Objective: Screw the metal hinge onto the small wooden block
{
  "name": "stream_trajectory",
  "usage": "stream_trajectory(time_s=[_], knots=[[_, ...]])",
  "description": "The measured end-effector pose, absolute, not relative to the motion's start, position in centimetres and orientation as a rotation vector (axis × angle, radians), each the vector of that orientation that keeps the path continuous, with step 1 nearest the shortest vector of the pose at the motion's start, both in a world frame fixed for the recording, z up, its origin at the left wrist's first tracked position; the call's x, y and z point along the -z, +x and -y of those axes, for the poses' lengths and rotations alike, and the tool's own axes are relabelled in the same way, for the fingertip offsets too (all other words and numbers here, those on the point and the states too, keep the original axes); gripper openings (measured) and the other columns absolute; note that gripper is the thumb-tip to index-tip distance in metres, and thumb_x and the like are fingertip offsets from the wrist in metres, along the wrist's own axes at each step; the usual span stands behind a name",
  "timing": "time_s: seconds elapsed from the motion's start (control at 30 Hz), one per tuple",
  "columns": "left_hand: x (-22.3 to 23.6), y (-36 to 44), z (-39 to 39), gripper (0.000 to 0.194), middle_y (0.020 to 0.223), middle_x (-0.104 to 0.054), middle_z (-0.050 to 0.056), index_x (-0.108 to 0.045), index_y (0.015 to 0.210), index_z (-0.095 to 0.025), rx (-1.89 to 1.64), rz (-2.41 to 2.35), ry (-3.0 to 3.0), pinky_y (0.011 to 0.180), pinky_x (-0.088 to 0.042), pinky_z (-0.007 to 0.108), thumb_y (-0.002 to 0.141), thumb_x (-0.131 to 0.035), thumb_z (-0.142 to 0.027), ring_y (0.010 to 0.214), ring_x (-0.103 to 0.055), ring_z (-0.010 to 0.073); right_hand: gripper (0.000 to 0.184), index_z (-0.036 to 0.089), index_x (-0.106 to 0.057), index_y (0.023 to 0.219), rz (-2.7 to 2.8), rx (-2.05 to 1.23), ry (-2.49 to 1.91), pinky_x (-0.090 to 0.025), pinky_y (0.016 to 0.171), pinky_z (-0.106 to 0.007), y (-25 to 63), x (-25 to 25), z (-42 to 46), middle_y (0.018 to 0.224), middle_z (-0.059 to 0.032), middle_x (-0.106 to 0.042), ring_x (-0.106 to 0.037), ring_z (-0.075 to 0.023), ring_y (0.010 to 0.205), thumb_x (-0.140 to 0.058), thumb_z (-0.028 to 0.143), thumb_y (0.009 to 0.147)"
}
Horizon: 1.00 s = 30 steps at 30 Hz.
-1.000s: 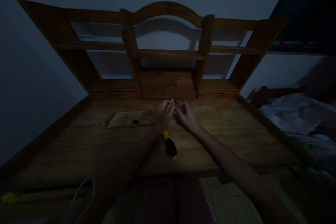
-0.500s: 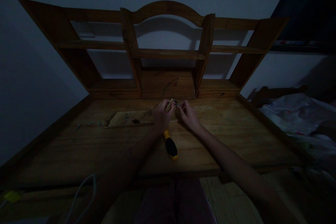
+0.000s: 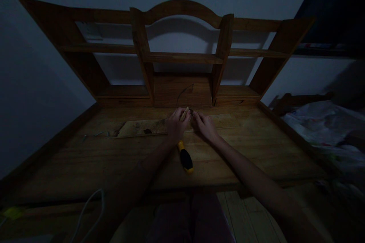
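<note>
In the dim head view, my left hand [image 3: 175,124] is closed around a small pale wooden piece [image 3: 186,113]. A small dark metal part [image 3: 191,110] shows at the tip of that piece. Close beside it, my right hand [image 3: 205,126] has its fingers pinched at the metal part; what exactly they grip is too small and dark to make out. Under both hands lies a long light wooden board [image 3: 137,128] with a dark knot. A yellow-and-black handle [image 3: 186,159], like a screwdriver's, rests on the desk just nearer to me, its far end hidden by my left hand.
Several small metal pieces [image 3: 99,134] lie left of the board on the wooden desk [image 3: 228,163]. A shelf unit [image 3: 182,59] rises along the desk's back. A white cable [image 3: 101,201] loops at the front left. Plastic-covered items [image 3: 322,121] stand at the right.
My right hand's fingers have shifted slightly and closed in more at the metal part. My left hand and the yellow-and-black handle stay in place.
</note>
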<state>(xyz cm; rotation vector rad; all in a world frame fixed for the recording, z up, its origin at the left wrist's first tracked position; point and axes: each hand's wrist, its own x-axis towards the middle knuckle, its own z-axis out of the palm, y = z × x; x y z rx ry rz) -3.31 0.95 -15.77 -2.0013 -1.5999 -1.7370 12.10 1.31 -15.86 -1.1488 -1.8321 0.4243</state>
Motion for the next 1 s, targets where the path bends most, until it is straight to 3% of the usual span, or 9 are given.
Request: stream_trajectory(time_s=[0.1,0.27,0.37,0.57,0.87,1.0], knots=[[15.82,-3.34,-1.03,0.012,0.090,-0.075,0.002,-0.067,0.092,-0.024,1.749,1.586,-2.005,0.075,-0.049,0.028,0.093,-0.065,-0.035,0.082,-0.071,0.0170,0.044,0.023,-0.063,0.082,1.810,-0.405,-1.137,-0.041,0.067,-0.031,12.11,16.04,-1.48,0.077,-0.0030,-0.068,-0.064,-0.0191,0.071,-0.042,0.055,0.104],[16.03,-3.45,-1.23,0.011,0.090,-0.074,0.003,-0.067,0.093,-0.024,1.755,1.584,-2.002,0.075,-0.050,0.029,0.093,-0.064,-0.035,0.084,-0.071,0.0178,0.027,0.023,-0.062,0.092,1.771,-0.360,-1.123,-0.043,0.068,-0.030,12.05,16.24,-1.69,0.088,-0.0024,-0.069,-0.062,-0.0173,0.074,-0.055,0.048,0.099],[16.04,-3.48,-1.23,0.011,0.091,-0.075,0.002,-0.067,0.095,-0.024,1.747,1.568,-2.015,0.076,-0.050,0.029,0.094,-0.064,-0.035,0.084,-0.071,0.0174,0.027,0.023,-0.062,0.093,1.763,-0.341,-1.138,-0.043,0.066,-0.030,12.01,16.25,-1.67,0.087,-0.0021,-0.068,-0.060,-0.0167,0.072,-0.061,0.050,0.095],[15.72,-3.32,-1.02,0.009,0.091,-0.076,0.002,-0.067,0.093,-0.024,1.752,1.575,-1.990,0.075,-0.050,0.028,0.093,-0.065,-0.033,0.084,-0.071,0.0173,0.045,0.023,-0.059,0.077,1.796,-0.348,-1.160,-0.039,0.064,-0.032,12.11,15.86,-1.31,0.073,-0.0022,-0.063,-0.058,-0.0182,0.067,-0.043,0.057,0.102],[16.06,-3.39,-1.22,0.011,0.091,-0.075,0.003,-0.068,0.094,-0.024,1.777,1.586,-1.985,0.075,-0.051,0.029,0.093,-0.065,-0.035,0.083,-0.071,0.0175,0.022,0.024,-0.056,0.094,1.813,-0.304,-1.099,-0.044,0.078,-0.033,12.16,15.77,-1.40,0.094,-0.0048,-0.066,-0.061,-0.0197,0.085,-0.050,0.044,0.101],[16.10,-3.43,-1.22,0.011,0.092,-0.075,0.003,-0.067,0.095,-0.024,1.763,1.573,-2.005,0.076,-0.052,0.031,0.094,-0.065,-0.035,0.084,-0.071,0.0182,0.029,0.025,-0.057,0.091,1.810,-0.312,-1.121,-0.043,0.072,-0.032,12.11,15.74,-1.28,0.087,-0.0035,-0.066,-0.061,-0.0196,0.078,-0.054,0.052,0.099]])
